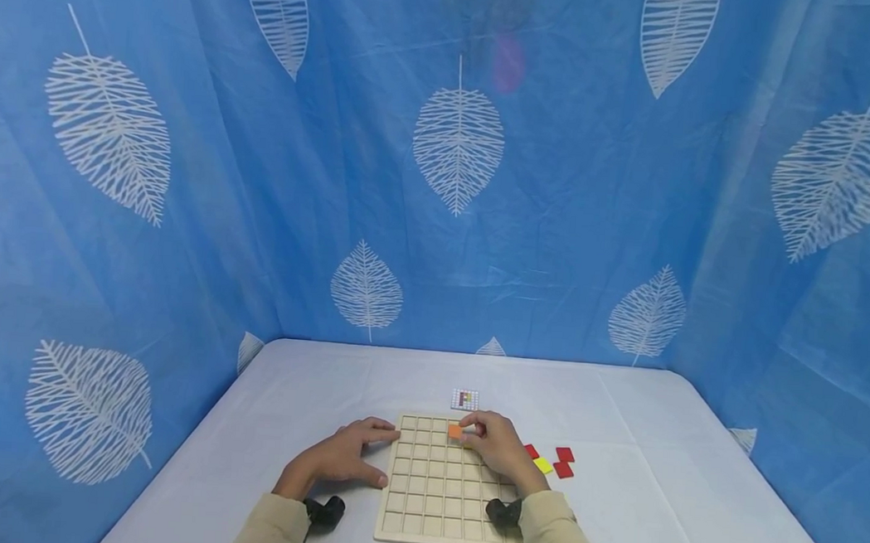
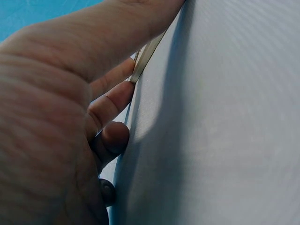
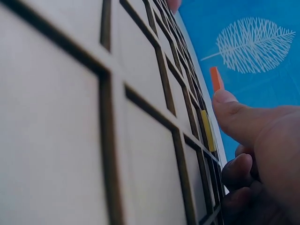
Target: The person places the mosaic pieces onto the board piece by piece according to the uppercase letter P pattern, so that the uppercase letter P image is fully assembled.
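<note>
A wooden grid board (image 1: pixel 421 503) lies on the white table. Over its far part, my right hand (image 1: pixel 498 443) pinches an orange square tile (image 1: pixel 455 431) between thumb and fingers. In the right wrist view the orange tile (image 3: pixel 216 79) stands up from the thumb tip, above the board's surface. A yellow tile (image 3: pixel 208 131) sits in the grid close to that hand, mostly hidden by it in the head view. At the board's left edge rests my left hand (image 1: pixel 345 453), fingers spread and fingertips touching the side, as the left wrist view also shows.
Right of the board lie several loose tiles: red ones (image 1: pixel 564 454) and a yellow one (image 1: pixel 543 466). A small card with a coloured grid pattern (image 1: pixel 464 399) lies beyond the board's far edge. Blue leaf-print curtains (image 1: pixel 449 289) enclose the table (image 1: pixel 660 501) at the back and sides.
</note>
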Demonstrator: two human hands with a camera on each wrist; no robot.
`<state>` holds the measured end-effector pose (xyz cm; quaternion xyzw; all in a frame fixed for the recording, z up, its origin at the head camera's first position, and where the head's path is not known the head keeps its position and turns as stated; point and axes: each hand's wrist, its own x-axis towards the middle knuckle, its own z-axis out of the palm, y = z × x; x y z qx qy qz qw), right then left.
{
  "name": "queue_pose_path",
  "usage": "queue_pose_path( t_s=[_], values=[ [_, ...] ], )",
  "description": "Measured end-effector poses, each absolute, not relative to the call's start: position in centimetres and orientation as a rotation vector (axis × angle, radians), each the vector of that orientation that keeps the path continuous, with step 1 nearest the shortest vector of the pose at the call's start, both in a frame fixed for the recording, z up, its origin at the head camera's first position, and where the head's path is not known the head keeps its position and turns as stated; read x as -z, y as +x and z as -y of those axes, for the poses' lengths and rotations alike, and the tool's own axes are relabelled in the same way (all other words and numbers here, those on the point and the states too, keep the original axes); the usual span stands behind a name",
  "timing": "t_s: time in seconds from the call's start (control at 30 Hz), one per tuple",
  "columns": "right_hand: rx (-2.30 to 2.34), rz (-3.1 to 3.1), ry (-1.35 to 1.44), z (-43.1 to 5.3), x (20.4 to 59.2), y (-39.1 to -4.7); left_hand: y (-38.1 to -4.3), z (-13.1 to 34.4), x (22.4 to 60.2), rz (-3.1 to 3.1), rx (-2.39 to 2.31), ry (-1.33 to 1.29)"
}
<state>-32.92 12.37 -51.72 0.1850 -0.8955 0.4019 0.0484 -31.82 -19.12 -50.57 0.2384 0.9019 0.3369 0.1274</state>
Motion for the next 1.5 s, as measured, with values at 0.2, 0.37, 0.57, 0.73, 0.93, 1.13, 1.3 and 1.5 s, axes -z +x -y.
queue_pose_path(
  t_s=[0.2,0.37,0.57,0.73,0.93,1.13,1.3,1.5],
  values=[
    [-1.147,2.738,0.567,-12.2,51.7,-33.0,-31.8,19.2,50.5,-2.613,-0.998,0.701],
    [-1.096,2.744,0.554,-12.1,51.6,-32.9,-31.9,19.1,50.6,-2.616,-0.994,0.715],
    [-1.049,2.76,0.566,-12.1,51.5,-32.8,-32.0,19.1,50.5,-2.611,-1.002,0.721],
    [-1.053,2.774,0.574,-12.1,51.2,-32.6,-32.1,19.1,50.5,-2.609,-0.994,0.741],
    [-1.046,2.787,0.563,-12.2,51.0,-32.4,-32.3,19.1,50.6,-2.617,-0.972,0.759],
    [-1.04,2.792,0.558,-12.2,50.9,-32.4,-32.2,18.9,50.4,-2.621,-0.969,0.758],
    [-1.042,2.804,0.568,-12.1,50.7,-32.3,-31.9,18.9,50.2,-2.61,-0.985,0.738],
    [-1.02,2.823,0.6,-12.1,50.5,-32.2,-31.9,19.0,50.5,-2.607,-0.987,0.737]
  ],
)
